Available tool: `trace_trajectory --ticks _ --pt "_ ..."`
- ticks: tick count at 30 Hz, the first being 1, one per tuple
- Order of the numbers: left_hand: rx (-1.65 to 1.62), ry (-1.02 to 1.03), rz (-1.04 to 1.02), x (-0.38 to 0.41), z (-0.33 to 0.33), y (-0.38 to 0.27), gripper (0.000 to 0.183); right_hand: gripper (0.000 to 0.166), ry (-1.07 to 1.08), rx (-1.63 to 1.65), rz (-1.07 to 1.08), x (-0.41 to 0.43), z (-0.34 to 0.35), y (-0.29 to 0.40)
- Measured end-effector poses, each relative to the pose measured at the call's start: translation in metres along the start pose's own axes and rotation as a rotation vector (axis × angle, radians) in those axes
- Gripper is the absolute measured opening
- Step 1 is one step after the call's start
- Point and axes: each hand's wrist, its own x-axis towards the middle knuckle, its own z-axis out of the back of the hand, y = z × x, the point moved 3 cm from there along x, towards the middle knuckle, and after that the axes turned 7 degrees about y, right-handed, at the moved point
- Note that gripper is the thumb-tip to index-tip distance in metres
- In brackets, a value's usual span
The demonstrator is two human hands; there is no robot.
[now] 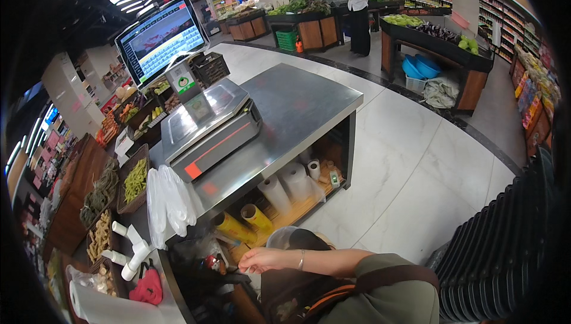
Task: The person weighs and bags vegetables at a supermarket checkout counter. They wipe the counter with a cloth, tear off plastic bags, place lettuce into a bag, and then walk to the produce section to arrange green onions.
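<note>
My right hand (263,260) is held in front of my apron with its fingers loosely curled. No held object shows, but the inside of the hand is hidden. My left hand is out of view. Beyond the right hand, the lower shelf (285,221) of a metal counter (308,96) bears yellow film rolls (257,218) and clear plastic bag rolls (295,181). On the counter top stands a weighing scale (209,121) with a lit touchscreen (161,41). White plastic bags (171,201) hang over the counter's near edge.
At lower left lie white label rolls (136,252), a red cloth item (147,287) and a large plastic roll (102,304). Green pods fill a basket (135,181). Stacked black crates (499,252) stand at right. A person (358,12) holds leafy greens near vegetable stands (446,50).
</note>
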Motion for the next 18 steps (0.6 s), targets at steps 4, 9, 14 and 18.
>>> trace_trajectory --ticks 4,9,14,18 --pt "-0.014 0.026 0.037 -0.007 0.014 0.001 0.041 0.026 0.079 -0.155 -0.017 0.011 -0.016 0.010" --pt "0.158 0.110 0.135 0.013 0.036 -0.005 0.044 0.053 0.303 -0.417 0.275 0.054 -0.144 0.073" --pt "0.664 0.059 -0.604 0.091 -0.030 -0.058 0.025 0.059 0.515 -0.452 0.492 0.056 -0.258 0.156" --pt "0.535 0.307 -0.515 0.122 -0.027 -0.110 0.019 0.025 0.322 -0.363 0.751 0.116 -0.227 0.171"
